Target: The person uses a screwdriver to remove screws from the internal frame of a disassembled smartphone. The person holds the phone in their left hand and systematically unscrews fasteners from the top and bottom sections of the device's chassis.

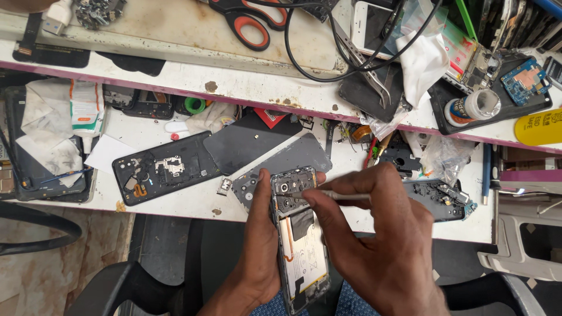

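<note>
My left hand (257, 246) grips an opened phone (300, 240) by its left side, back cover off, with the battery and the dark board at its top showing. In my right hand (374, 234) I pinch a thin metal tool (333, 195) whose tip rests on the phone's upper board near the camera. The phone is held just in front of the white bench's edge (193, 208). A grey back cover (281, 164) lies on the bench right behind the phone.
A black phone frame (161, 172) lies to the left, another dark frame (436, 196) to the right. On the upper shelf sit orange-handled scissors (252, 23), black cables (328, 47), tweezers (366, 64), a circuit board (527, 79), a small jar (474, 106) and a white cloth (424, 58).
</note>
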